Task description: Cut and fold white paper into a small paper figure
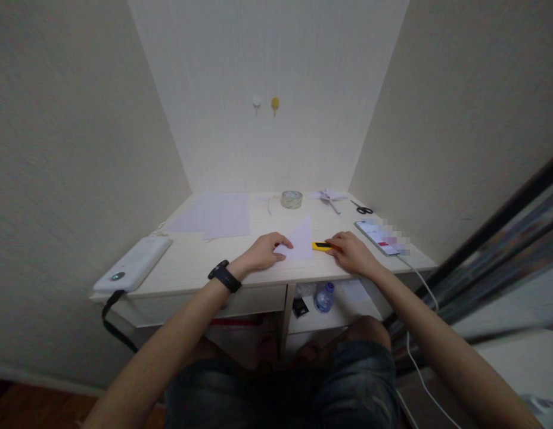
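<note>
Yellow cutter, pinched in the right hand, lies along nine-to-three, its end just beside the paper; that paper, three o'clock from the nearer left hand, touches its parted thumb and fingers.

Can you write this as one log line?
left hand: on paper | right hand: holding yellow cutter | farther back: tape, scissors

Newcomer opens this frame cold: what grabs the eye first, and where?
Probably the yellow-and-black tool in the right hand, by the right edge of the triangular white paper at the left hand. Next, the yellow hook on the back wall, then the lit phone on the desk's right side.
</note>
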Demonstrator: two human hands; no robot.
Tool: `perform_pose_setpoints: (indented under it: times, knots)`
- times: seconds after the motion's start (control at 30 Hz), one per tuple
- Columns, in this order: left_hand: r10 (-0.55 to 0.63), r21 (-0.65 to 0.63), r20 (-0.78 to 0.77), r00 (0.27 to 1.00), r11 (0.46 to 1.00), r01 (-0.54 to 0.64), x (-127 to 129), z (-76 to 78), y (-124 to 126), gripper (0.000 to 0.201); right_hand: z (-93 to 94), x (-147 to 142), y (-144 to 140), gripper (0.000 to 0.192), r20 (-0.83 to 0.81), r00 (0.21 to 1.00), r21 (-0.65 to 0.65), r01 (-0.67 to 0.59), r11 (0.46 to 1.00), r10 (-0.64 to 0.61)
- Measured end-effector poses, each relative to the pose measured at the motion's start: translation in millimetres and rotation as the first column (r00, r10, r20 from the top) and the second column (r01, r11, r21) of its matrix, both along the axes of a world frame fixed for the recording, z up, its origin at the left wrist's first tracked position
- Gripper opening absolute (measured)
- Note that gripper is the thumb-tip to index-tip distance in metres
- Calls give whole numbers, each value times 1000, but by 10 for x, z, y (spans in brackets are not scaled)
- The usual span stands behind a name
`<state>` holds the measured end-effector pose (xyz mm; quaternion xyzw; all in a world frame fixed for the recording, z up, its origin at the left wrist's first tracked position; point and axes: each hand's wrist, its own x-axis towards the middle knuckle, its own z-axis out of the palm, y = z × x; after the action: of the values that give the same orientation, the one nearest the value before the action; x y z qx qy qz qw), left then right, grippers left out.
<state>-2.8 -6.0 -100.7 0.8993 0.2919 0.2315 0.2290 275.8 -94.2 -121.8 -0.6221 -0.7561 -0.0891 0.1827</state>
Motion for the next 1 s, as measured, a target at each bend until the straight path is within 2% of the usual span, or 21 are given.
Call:
perform_pose_setpoints:
  times: [0.17,0.3,0.47,0.53,0.63,0.7,0.77,0.87,1.0]
  knots:
    - [18,-16,-33,999,1000,-18,-3,-3,0,34,-35,85,53,30,-49,993,-8,-110,994,110]
    - [38,-11,-46,998,999,-38,-10,4,7,33,15,132,15,31,-76,983,-20,-168,986,166]
    - [66,24,-87,994,998,-64,-17,-7,15,30,102,152,-44,32,-92,977,-100,-203,974,194]
    - [83,90,-90,993,993,-75,-1,2,-15,28,125,151,-50,33,-87,977,-124,-207,970,197]
    - [131,293,-62,989,950,-108,61,34,-88,28,134,142,-44,35,-70,981,-142,-187,972,179]
    - [96,400,-98,991,915,-49,123,52,-115,31,132,135,-39,35,-62,984,-146,-174,974,166]
    - [9,435,-191,982,897,76,188,49,-98,36,131,133,-38,35,-57,985,-147,-169,975,162]
    - [-78,389,-312,947,899,203,273,-10,-5,46,144,135,-40,35,-45,986,-152,-167,974,162]
    - [-86,265,-392,916,943,202,345,-126,89,52,178,121,-38,34,-45,981,-162,-193,968,189]
